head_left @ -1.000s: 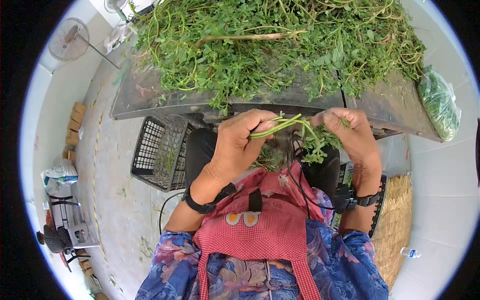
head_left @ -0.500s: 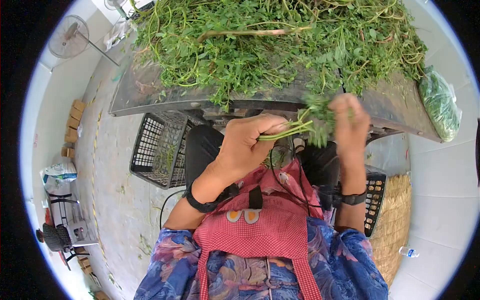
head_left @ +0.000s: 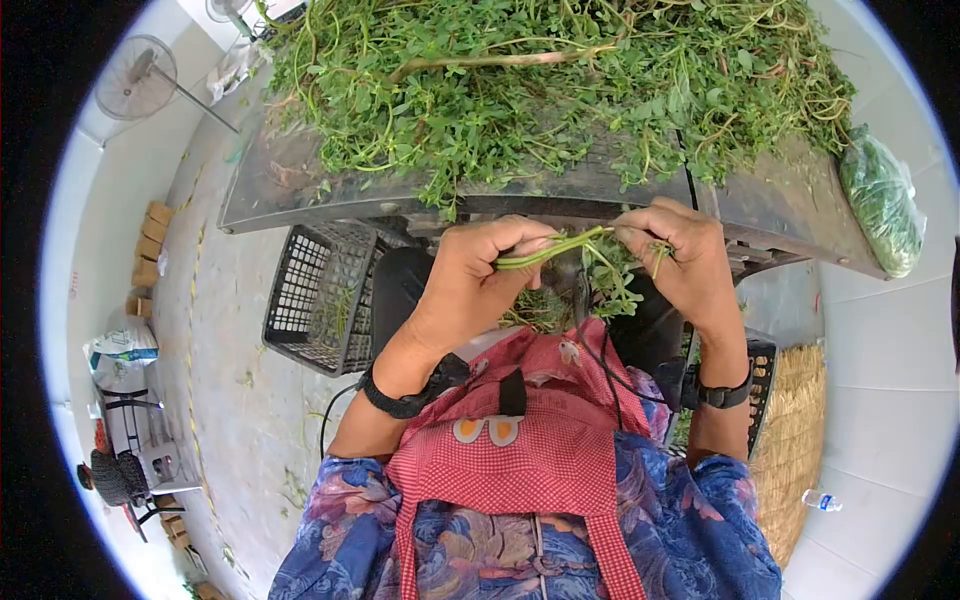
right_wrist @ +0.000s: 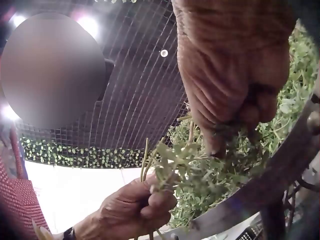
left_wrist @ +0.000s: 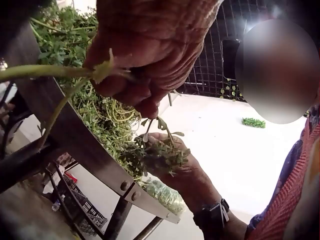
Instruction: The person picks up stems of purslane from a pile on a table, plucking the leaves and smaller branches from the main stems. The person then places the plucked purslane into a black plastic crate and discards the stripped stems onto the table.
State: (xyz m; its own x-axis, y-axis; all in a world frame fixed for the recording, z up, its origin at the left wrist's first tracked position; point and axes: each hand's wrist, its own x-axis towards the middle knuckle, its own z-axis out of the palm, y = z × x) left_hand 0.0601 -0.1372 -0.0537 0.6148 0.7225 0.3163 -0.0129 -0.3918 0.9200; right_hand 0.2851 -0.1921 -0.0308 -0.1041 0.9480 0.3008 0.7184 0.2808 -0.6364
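Observation:
In the head view the left hand [head_left: 470, 285] grips several green stems [head_left: 555, 250] that stick out past its thumb and fingertips. Close on the right, the right hand [head_left: 685, 262] pinches the tips of the same bunch between thumb and fingers. Leafy sprigs [head_left: 612, 283] hang between and below the two hands. Both hands are just off the table's near edge, above the lap. The right wrist view shows the left hand [right_wrist: 135, 205] around the stems, with leaves [right_wrist: 175, 165] beside the right hand's fingertips.
A large heap of leafy stems [head_left: 500, 110] covers much of the dark table [head_left: 290, 195]. A bag of greens [head_left: 882, 205] lies at its right end. Below stand a black crate [head_left: 305, 300] at the left and a straw-coloured stack [head_left: 790, 430] at the right. A cable hangs by the lap.
The right hand was blurred and higher half a second ago, with leaves by it; it has come down and in to the stem tips. The left hand has shifted slightly left.

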